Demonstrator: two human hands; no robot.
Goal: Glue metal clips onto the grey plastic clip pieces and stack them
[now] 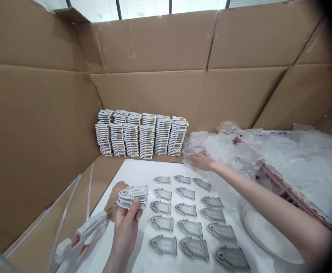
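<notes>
My left hand is closed on a small stack of house-shaped cutouts with white edges, thumb on the near side. My right hand reaches far forward, fingers stretched out against a heap of clear plastic bags; its fingertips are partly blurred among the film. Between the two arms, several grey house-shaped cutouts lie flat in three rough columns on the white board. Beside my left wrist rests a white glue gun with a red trigger, its nozzle near a brown patch.
Tall stacks of similar pieces stand against the back cardboard wall. Long clear sticks lie at the left. A round white dish sits under my right forearm, near a red-patterned strip among the bags.
</notes>
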